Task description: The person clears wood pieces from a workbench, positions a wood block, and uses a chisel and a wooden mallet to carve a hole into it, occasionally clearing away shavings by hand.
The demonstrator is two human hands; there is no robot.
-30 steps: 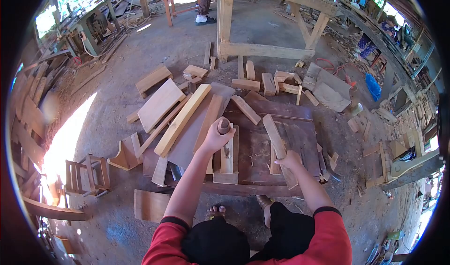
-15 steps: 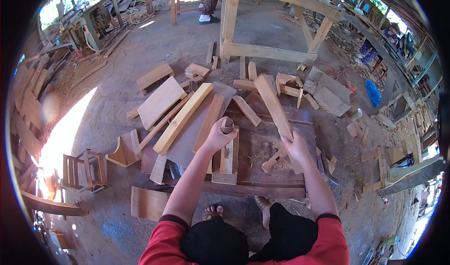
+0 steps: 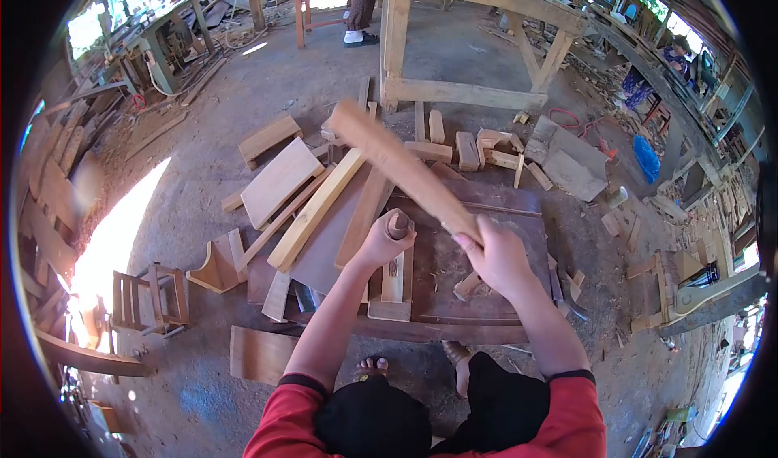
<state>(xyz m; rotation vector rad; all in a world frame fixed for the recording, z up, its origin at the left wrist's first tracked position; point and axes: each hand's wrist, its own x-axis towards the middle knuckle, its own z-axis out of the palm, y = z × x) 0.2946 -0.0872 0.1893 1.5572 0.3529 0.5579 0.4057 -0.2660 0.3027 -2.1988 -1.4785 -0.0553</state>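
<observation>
Red sleeves (image 3: 279,416), black trousers (image 3: 374,419)

Right hand (image 3: 494,255) raising wooden stick (image 3: 397,166), left hand (image 3: 377,243) gripping chisel handle (image 3: 397,225)

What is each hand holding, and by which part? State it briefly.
The left hand grips an upright tool by its round wooden top. The right hand holds a long slat by its near end, far end raised.

Spread over the dusty grey floor (image 3: 454,61): a dark wooden panel (image 3: 510,207) carrying a pale slat (image 3: 393,278) and a small offcut (image 3: 468,284), with a long yellow plank (image 3: 316,211), a wide board (image 3: 279,181), short blocks (image 3: 466,146), a curved bracket (image 3: 217,264) and a little slatted stool frame (image 3: 150,300) lying around it.
</observation>
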